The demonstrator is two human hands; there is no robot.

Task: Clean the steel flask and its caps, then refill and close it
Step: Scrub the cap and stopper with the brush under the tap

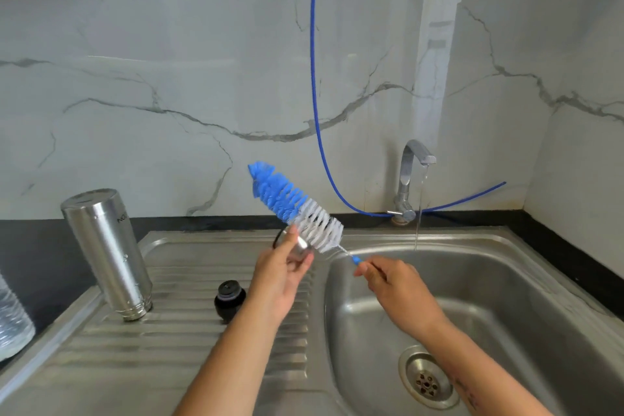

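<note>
Gripping a steel cap (297,252) at centre frame, the left hand (280,277) has thumb and fingers curled round it; most of the cap is hidden behind the fingers, only a shiny patch and a dark rim showing. Right hand (395,287), just right of centre, pinches the thin blue-tipped handle of a bottle brush (297,209) between curled fingers. Brush slants up to the left, white bristles touching the cap, blue bristles beyond it and free in the air.

Below the left hand, lower centre: a black inner cap (229,297) standing on the ribbed drainboard (162,341), apart from both hands. Further left, the steel flask (108,253) stands mouth-down on the same drainboard, tilted in this wide view (lens may exaggerate it).

Right half of frame: steel sink basin (489,297), drain at the lower right. Tap (410,179) at the back rim, centre right, a thin stream of water falling from it into the basin. Blue hose (315,78) hangs down the marble wall and curves behind the tap. Far left edge: part of a clear plastic bottle (13,321) on the dark counter.
</note>
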